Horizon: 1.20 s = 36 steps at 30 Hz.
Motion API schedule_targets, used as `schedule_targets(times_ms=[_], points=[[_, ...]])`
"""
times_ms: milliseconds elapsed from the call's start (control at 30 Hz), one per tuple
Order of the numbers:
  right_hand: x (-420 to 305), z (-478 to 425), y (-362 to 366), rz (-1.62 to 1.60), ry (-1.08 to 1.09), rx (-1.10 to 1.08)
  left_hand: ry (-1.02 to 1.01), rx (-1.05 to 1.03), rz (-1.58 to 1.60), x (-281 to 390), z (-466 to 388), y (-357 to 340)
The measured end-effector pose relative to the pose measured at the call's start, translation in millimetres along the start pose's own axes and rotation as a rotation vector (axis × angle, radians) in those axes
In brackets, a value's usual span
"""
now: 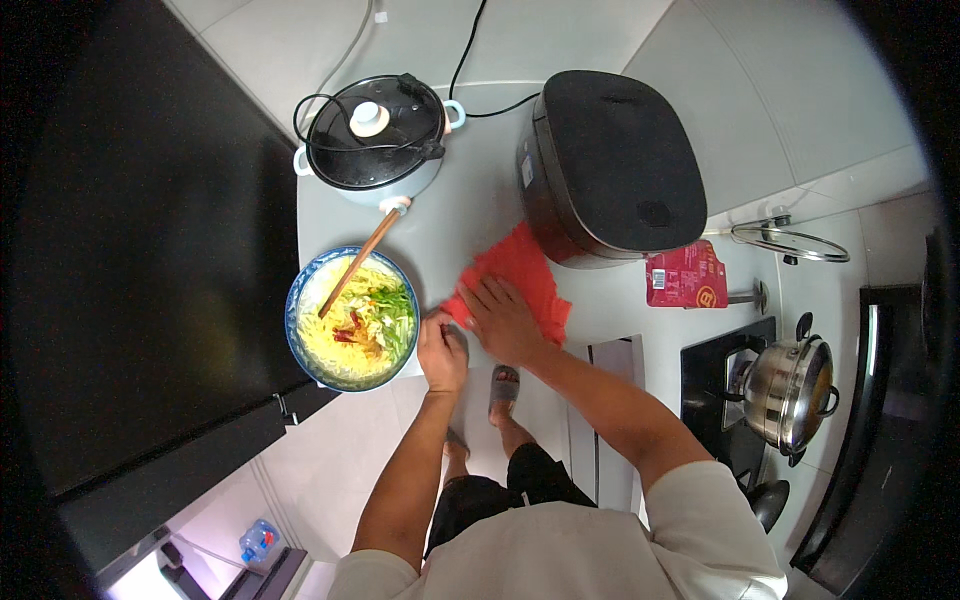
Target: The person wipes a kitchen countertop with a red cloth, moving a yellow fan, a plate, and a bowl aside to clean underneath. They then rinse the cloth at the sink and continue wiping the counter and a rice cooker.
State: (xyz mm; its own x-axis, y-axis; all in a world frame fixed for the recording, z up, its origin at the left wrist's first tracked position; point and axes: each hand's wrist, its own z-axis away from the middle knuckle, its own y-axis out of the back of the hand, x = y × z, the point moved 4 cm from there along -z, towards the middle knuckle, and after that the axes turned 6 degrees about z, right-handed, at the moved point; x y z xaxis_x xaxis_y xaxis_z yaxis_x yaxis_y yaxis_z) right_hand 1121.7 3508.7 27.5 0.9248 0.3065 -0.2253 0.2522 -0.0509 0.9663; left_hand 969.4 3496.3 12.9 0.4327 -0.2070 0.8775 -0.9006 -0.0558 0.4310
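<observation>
My right hand lies palm down, fingers spread, on a red cloth spread over the grey countertop. At the counter's front edge, my left hand is curled at the cloth's left corner; whether it pinches the cloth is not clear. Just left of that hand stands a blue-and-white bowl of yellow shredded food or noodles, with chopped greens and dried red chillies. Wooden chopsticks lean in the bowl, their upper end by the electric pot.
A lidded electric pot stands behind the bowl. A black rice cooker stands beside the cloth, with a red pouch to its right. Farther right are a glass lid and a steel pot on a gas hob.
</observation>
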Motion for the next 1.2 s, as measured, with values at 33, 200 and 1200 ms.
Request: schedule_targets(times_ms=[33, 200, 1200], points=[[4, 16, -2, 0.012, -0.012, -0.023, 0.009, -0.011, -0.002, -4, 2, -2], [47, -46, 1, 0.120, -0.216, 0.150, -0.033, -0.025, -0.008, -2, 6, -4], [41, -33, 6, -0.026, -0.278, 0.098, -0.068, -0.117, -0.029, 8, 18, 7]])
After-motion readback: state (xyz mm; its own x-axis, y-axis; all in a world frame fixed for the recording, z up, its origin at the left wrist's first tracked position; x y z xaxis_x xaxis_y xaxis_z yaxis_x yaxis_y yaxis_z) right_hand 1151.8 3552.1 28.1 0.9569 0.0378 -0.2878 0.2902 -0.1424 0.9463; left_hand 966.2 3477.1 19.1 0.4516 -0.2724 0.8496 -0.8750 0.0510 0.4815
